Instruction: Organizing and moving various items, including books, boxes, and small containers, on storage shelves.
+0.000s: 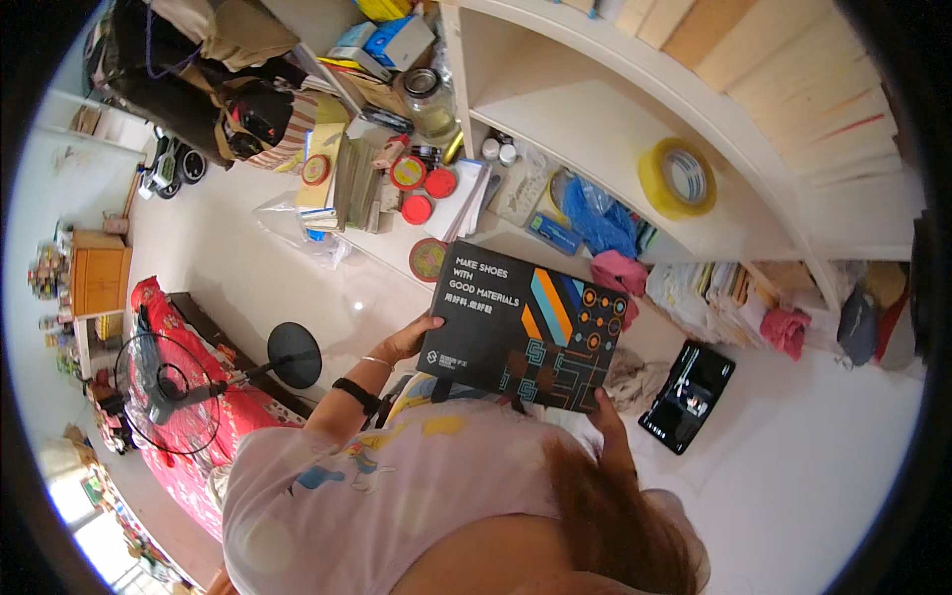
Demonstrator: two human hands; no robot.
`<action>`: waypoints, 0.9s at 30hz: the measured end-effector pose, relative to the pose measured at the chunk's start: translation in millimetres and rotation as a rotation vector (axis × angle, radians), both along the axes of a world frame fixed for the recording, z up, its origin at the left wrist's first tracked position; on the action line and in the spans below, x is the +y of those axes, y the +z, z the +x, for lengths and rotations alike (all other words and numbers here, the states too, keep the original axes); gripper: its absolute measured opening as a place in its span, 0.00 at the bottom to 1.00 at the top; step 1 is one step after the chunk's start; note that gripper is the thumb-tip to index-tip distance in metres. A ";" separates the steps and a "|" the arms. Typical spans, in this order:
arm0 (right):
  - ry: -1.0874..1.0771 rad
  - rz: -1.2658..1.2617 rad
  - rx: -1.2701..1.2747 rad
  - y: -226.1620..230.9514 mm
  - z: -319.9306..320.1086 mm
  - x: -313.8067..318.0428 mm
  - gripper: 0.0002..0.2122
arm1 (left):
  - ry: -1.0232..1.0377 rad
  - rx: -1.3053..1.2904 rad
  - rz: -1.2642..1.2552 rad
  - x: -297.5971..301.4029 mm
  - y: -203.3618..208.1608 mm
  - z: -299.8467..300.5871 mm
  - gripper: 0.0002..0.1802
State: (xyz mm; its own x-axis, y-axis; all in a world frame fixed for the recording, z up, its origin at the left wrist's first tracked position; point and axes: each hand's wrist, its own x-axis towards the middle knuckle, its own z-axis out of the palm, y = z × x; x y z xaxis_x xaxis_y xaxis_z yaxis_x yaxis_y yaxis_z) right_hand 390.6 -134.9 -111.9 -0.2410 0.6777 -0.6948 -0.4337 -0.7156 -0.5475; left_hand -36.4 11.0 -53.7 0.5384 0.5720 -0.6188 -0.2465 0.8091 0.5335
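A black shoe box [524,327] with orange, blue and white stripes and line patterns on its top is held out before my chest, slightly tilted. My left hand [409,337] grips its left edge, the thumb on the near side. At its lower right corner my right hand [607,412] holds on, with most of the fingers hidden beneath the box. A black band and a thin bracelet are on my left wrist. Just beyond the box's upper left corner lies a round red-rimmed tin [428,260].
A white shelf unit [555,99] carries a roll of yellow tape [677,178], a glass jar [424,104], red-lidded tins [416,209], books [342,188] and blue plastic bags [598,213]. A black tray-like object [687,397] lies at right. Leftward stand a fan [171,392] and a red-covered bed [178,436].
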 end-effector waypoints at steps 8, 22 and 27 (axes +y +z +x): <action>-0.208 -0.216 -0.144 -0.8 -1.3 -25.4 0.28 | 0.126 -0.033 0.076 -26.5 -12.4 -0.7 0.29; -0.622 0.602 -0.056 152.4 -186.3 3.8 0.35 | -0.037 -0.209 0.551 77.5 186.2 -128.8 0.48; -0.742 0.768 -0.019 171.8 -281.3 22.4 0.36 | -0.053 -0.167 0.544 98.7 241.7 -196.7 0.48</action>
